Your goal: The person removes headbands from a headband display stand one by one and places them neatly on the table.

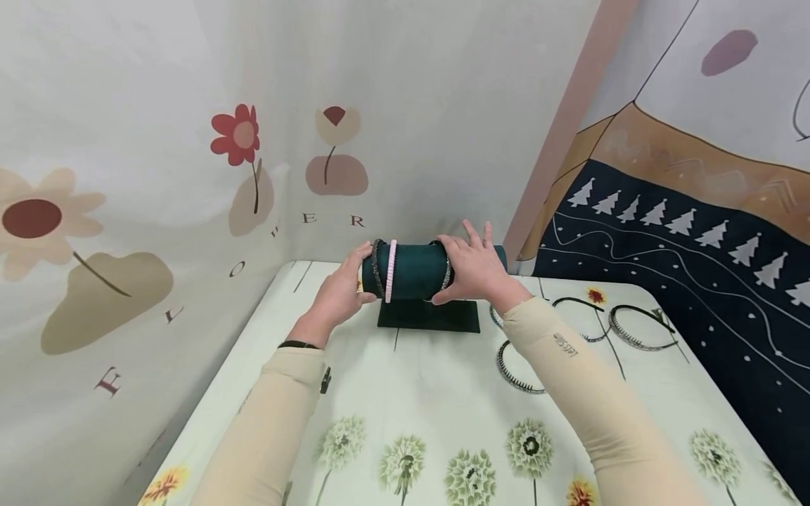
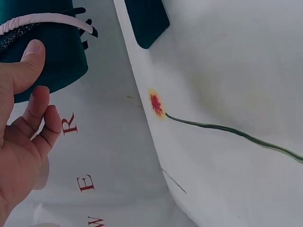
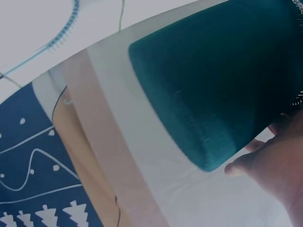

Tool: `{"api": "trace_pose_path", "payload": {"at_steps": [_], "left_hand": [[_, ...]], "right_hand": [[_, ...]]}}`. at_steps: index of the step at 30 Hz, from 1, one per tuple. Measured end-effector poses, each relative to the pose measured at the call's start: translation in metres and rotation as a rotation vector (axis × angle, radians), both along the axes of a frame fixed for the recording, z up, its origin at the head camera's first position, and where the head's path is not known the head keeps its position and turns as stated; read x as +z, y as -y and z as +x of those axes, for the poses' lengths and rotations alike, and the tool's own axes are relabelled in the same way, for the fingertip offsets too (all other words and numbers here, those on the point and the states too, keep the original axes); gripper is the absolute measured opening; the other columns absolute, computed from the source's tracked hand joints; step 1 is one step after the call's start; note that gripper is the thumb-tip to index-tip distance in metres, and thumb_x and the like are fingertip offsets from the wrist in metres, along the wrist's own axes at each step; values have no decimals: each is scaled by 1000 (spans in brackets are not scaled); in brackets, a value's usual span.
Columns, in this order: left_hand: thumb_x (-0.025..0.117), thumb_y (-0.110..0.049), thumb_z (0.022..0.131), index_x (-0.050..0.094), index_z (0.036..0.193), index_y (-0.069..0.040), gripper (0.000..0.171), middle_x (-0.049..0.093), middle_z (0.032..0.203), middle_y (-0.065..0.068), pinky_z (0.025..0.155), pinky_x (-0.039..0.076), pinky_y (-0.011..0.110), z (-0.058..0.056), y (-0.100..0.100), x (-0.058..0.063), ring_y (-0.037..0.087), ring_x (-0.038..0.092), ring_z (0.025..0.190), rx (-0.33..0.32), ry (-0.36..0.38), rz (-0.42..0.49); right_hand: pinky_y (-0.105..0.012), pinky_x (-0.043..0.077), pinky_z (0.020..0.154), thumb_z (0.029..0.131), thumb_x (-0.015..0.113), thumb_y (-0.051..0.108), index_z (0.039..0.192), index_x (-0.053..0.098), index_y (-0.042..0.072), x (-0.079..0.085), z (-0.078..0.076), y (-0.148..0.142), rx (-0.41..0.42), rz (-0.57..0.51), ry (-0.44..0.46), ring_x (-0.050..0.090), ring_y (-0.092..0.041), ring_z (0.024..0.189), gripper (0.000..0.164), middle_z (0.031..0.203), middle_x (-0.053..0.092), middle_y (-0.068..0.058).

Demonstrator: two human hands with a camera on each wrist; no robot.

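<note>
A dark green velvet headband stand [image 1: 414,270], a horizontal roll on a flat base, stands at the far side of the table. Around its left part sit a dark glittery headband [image 1: 376,267] and a pale pink headband [image 1: 390,274]. My left hand [image 1: 334,296] grips the roll's left end, thumb in front, beside the dark headband; its lower fingers curl loosely in the left wrist view. Right of centre, my right hand [image 1: 476,268] holds a silvery beaded headband [image 1: 447,276] round the roll, thumb low in front, some fingers raised. The hand partly hides this headband.
Several toothed headbands lie on the right of the table, among them one near my right forearm [image 1: 502,365] and one farther right [image 1: 623,340]. A floral cloth [image 1: 354,372] covers the table. Printed curtains [image 1: 430,140] hang close behind the stand.
</note>
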State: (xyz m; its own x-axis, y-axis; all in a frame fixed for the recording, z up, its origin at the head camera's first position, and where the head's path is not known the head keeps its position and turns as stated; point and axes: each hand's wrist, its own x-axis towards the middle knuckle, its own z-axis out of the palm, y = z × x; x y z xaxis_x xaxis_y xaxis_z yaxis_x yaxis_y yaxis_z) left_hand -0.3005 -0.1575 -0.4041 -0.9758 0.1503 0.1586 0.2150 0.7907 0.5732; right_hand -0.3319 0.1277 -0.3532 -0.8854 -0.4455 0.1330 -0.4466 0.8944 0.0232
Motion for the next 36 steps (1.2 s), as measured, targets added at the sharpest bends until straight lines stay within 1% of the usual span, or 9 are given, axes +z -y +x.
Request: {"api": "trace_pose_path", "payload": {"at_steps": [3,10,14,19,26,33,36], "left_hand": [[86,-15,92,15,172,-29,107,16,182,-5,121,47,62,0,0,0,44,54,144,-1,-2,-5],[86,-15,92,16,172,-28,107,15,182,-5,120,48,61,-1,0,-1,43,55,144,-6,1,-11],[85,-15,93,14,172,-30,108,14,182,-6,120,48,61,-2,1,-1,43,54,145,-11,11,-1],[86,-15,92,14,172,-32,109,17,182,-4,118,49,63,-2,2,-1,45,55,141,-1,18,8],[85,-15,92,13,172,-33,109,16,182,-4,119,49,63,-2,2,-3,45,55,142,-3,32,4],[86,-15,92,14,172,-32,108,16,182,-5,118,49,63,-3,1,-1,45,57,139,-7,13,5],[86,-16,92,14,172,-32,109,17,182,-3,118,49,63,-3,1,0,45,57,139,-3,18,0]], "right_hand": [[-75,-5,131,70,89,74,169,30,17,2,0,-8,8,-2,11,2,-43,168,128,170,44,-12],[-76,-8,130,69,90,71,168,32,16,6,-1,-26,24,-24,36,3,-46,167,127,170,44,-14],[-77,-10,130,70,92,67,168,33,16,7,-2,-37,16,-45,55,3,-47,167,125,170,42,-16],[-77,-12,129,70,94,64,168,33,16,11,-1,-49,21,-80,79,1,-48,167,125,170,41,-18],[-77,-13,128,68,96,60,168,34,16,9,-2,-70,-9,-115,119,-1,-47,167,125,171,39,-19],[-79,-11,128,66,98,57,166,38,16,11,-3,-87,-44,-131,107,2,-49,166,123,169,42,-19],[-79,-12,127,65,99,57,165,39,15,12,-3,-92,-56,-123,105,2,-50,165,124,169,42,-20]]}}
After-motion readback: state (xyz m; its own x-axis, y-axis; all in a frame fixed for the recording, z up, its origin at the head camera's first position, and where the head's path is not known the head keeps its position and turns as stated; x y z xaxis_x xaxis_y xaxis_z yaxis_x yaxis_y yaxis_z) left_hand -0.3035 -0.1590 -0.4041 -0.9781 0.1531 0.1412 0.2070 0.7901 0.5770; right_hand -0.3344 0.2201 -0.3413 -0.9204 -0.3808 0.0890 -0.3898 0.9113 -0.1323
